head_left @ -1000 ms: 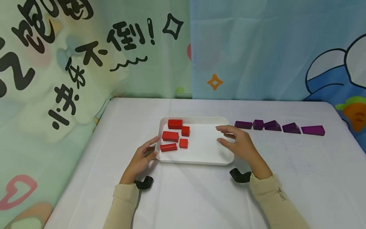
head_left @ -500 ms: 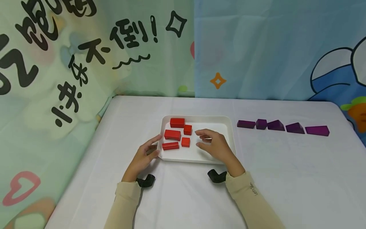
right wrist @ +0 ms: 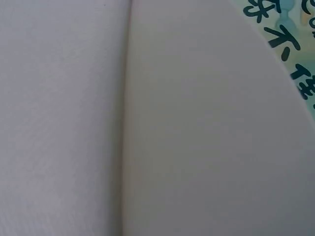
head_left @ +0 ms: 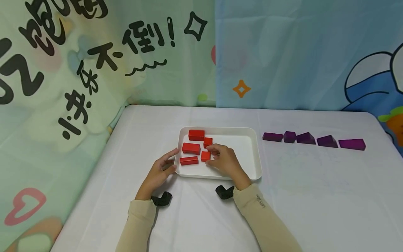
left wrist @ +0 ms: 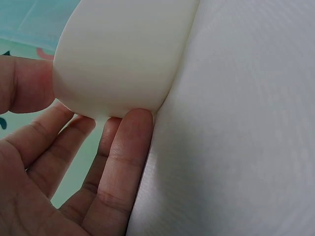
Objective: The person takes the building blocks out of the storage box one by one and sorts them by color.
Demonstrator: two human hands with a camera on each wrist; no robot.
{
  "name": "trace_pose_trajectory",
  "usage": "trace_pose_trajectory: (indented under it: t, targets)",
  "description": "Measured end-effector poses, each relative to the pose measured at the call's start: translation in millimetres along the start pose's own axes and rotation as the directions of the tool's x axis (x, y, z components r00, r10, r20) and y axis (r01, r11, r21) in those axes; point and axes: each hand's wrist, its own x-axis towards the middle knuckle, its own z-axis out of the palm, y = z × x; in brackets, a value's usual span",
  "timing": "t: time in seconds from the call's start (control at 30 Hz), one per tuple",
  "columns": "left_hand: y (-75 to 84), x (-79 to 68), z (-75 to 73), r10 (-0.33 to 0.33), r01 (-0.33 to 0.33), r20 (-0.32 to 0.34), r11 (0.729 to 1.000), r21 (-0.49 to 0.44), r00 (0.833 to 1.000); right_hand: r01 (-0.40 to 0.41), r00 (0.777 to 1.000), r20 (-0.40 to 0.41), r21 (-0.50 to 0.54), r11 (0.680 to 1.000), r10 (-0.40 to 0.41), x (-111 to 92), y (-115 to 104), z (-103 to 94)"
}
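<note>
Several red blocks lie in the left part of a white tray (head_left: 245,150). My right hand (head_left: 225,161) is over the tray, its thumb and forefinger spread on either side of a small red block (head_left: 205,156). Another small red block (head_left: 207,141) lies just behind the forefinger. Along the left are three longer red blocks: a back one (head_left: 196,135), a middle one (head_left: 191,148) and a front one (head_left: 189,161). My left hand (head_left: 158,175) touches the tray's left wall; in the left wrist view its extended fingers (left wrist: 125,152) rest against the outer wall (left wrist: 118,59).
To the tray's right, a row of purple blocks (head_left: 306,138) of differing shapes stands on the white tablecloth (head_left: 315,196). Printed fabric curtains (head_left: 283,52) hang behind and to the left. Only the tray wall (right wrist: 211,128), cloth and curtain show in the right wrist view.
My right hand has moved left from the tray's right edge to the small red block at the front. My left hand stays at the tray's left wall. The head view has shifted slightly.
</note>
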Motion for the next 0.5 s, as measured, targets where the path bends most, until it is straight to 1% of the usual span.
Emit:
trace_pose_trajectory:
  t: [0.17,0.23,0.37,0.5]
  targets:
    - [1.2,-0.1,2.2,-0.005,0.005,0.008,1.000,-0.013,1.000,0.011,1.000,-0.025,-0.036,0.999,-0.012,0.5,1.3,0.3]
    - [1.5,-0.1,2.6,-0.002,0.002,0.012,1.000,-0.012,1.000,0.014,1.000,-0.026,-0.027,1.000,-0.015,-0.9,1.7,-1.7]
    - [2.3,-0.9,2.0,0.006,-0.006,0.011,1.000,-0.001,1.000,0.035,0.999,-0.019,0.020,0.999,-0.035,-7.4,1.6,-11.0]
    - [2.6,-2.1,1.0,-0.003,0.003,0.010,1.000,0.002,1.000,0.069,0.998,-0.011,0.075,0.995,-0.069,-17.2,1.0,-27.5]
